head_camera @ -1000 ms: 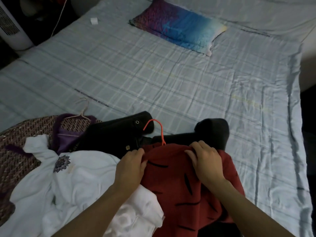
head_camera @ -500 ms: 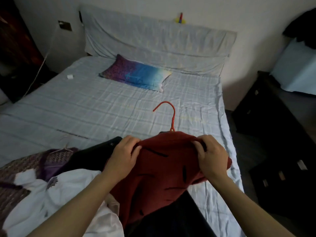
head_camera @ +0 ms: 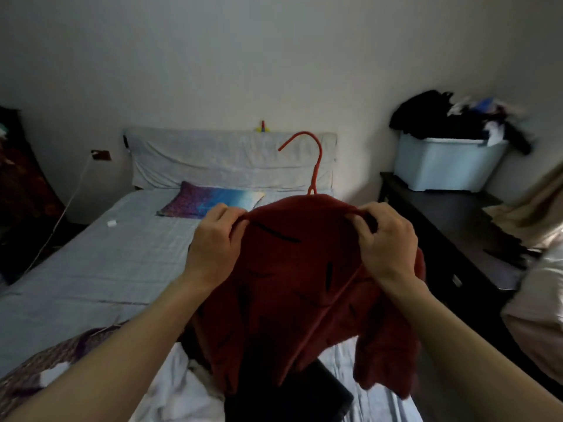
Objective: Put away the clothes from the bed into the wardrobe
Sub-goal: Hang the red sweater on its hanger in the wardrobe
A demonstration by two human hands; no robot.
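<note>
One garment is off the pile. The red top (head_camera: 289,300), lying flat on the bed (head_camera: 122,263) a second ago, now hangs in the air over the bed's near end. It's on its red hanger (head_camera: 317,167), hook upright above the collar. The view has swung up from the mattress to the headboard (head_camera: 213,156), so my guess is the person has straightened up.

Meaning: pick-up is done for this piece and the carry to the wardrobe comes next. The wardrobe isn't in view, so direction is unknown. Left at the foot of the bed:
- a white garment (head_camera: 170,391)
- a black garment (head_camera: 289,397) under the red hem
- a patterned purple piece (head_camera: 61,354) at the left edge

Task looks early, with at least three to go.

Hands: both arms reach forward. The left hand (head_camera: 217,242) is at the top's left shoulder, the right hand (head_camera: 387,239) at its right shoulder. The fingers (head_camera: 227,213) of both are curled, pinching a fold of cloth at each shoulder. Can't tell whether they also catch the hanger bar inside.
</note>
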